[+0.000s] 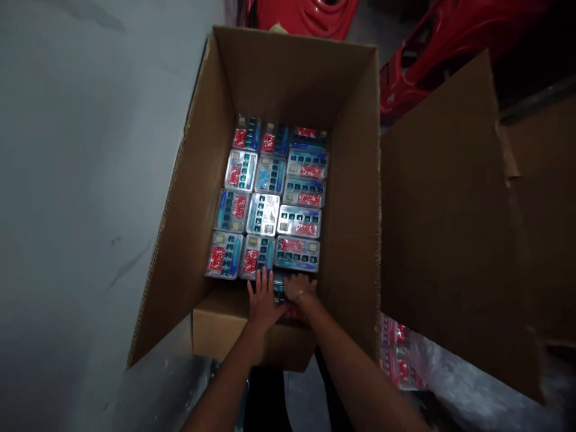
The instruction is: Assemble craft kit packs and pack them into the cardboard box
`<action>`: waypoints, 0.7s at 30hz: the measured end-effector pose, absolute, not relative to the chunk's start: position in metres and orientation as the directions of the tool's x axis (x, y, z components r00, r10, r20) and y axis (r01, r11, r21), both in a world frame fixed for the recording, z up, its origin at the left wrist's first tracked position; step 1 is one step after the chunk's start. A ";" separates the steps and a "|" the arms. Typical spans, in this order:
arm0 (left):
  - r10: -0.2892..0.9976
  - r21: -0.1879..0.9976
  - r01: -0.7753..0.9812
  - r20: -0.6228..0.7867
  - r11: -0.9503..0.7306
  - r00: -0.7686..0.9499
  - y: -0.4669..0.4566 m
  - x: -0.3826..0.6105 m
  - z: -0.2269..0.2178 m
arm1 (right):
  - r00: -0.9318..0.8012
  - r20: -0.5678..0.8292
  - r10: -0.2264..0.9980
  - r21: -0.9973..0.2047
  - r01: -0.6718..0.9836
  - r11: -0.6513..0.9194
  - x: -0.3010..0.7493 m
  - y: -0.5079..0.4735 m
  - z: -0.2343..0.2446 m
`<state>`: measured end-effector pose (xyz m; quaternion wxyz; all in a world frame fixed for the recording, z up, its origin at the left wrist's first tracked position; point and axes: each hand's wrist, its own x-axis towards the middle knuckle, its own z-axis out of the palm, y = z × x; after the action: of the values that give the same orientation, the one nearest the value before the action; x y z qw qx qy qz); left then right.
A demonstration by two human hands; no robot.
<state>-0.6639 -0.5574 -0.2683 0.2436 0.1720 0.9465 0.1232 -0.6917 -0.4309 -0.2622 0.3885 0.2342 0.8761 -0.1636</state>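
Glossy plastic packs [270,216] in a corrugated carton [292,78]
Our left hand [263,303] splayed wide, our right hand [300,288] lay flat, both on the nearest pack [279,294].

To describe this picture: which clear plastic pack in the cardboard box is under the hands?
The pack at the near end of the cardboard box, under the left hand and right hand. Only it is covered; the other packs lie farther in.

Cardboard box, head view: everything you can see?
A brown corrugated cardboard box, open-topped, its long right flap standing out sideways and a near flap folded down. Rows of clear plastic trays with red and teal contents lie on its floor; the left hand and right hand reach in at the near end.
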 end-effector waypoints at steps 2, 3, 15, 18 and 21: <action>0.384 0.296 0.276 -0.419 0.914 -0.822 -0.555 -0.661 -0.277 | -0.678 -0.630 0.378 -0.098 0.553 0.828 -0.673 -0.438 -0.258; 0.382 0.286 0.280 -0.410 0.916 -0.829 -0.555 -0.660 -0.279 | -0.745 -0.534 0.399 -0.132 0.540 0.831 -0.665 -0.441 -0.260; 0.470 0.288 0.378 -0.412 0.880 -0.780 -0.573 -0.674 -0.259 | -0.899 -0.273 0.343 -0.391 0.430 0.814 -0.617 -0.448 -0.276; 0.473 0.281 0.388 -0.379 0.878 -0.795 -0.577 -0.693 -0.247 | -0.874 -0.347 0.339 -0.327 0.452 0.830 -0.615 -0.450 -0.274; 0.550 0.290 0.476 -0.288 0.830 -0.784 -0.571 -0.719 -0.249 | -0.855 -0.369 0.366 -0.273 0.475 0.836 -0.618 -0.455 -0.272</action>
<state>-0.7189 -0.5712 -0.2495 0.1828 0.2729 0.9390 0.1015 -0.6175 -0.4554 -0.2721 0.1528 0.2222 0.9460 -0.1799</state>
